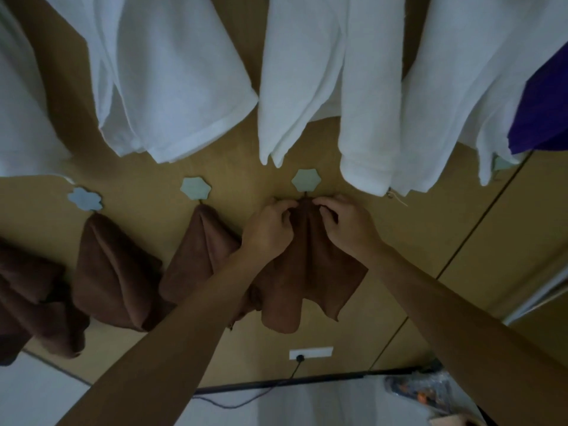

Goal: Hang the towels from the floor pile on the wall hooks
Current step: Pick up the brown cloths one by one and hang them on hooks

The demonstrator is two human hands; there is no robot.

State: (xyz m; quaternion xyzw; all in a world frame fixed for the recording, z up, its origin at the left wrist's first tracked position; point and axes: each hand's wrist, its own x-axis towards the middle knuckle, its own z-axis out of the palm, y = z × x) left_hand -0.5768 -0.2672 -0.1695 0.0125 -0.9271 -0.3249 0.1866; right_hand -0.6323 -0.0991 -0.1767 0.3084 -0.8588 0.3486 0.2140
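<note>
Wide wooden wall [147,176] fills the view, and a row of big white towels [172,72] hangs across the top, with a purple cloth [541,118] at the far right edge. Below them runs a line of hung brown cloths [113,272], each drooping from its own peg on the left. Now to the middle: the brown towel [307,272] spreads down the wall between both forearms, its lower corners loose. The left hand [270,229] pinches its gathered top from the left, fingers curled into the fabric. The right hand [347,222] grips the same peak from the right, the two hands nearly touching. That peak sits right under the pale star-shaped hook [305,179]. It may already be caught on the peg, but the fingers hide it. Low on the wall, a white socket [310,352] has a dark plug in it.
</note>
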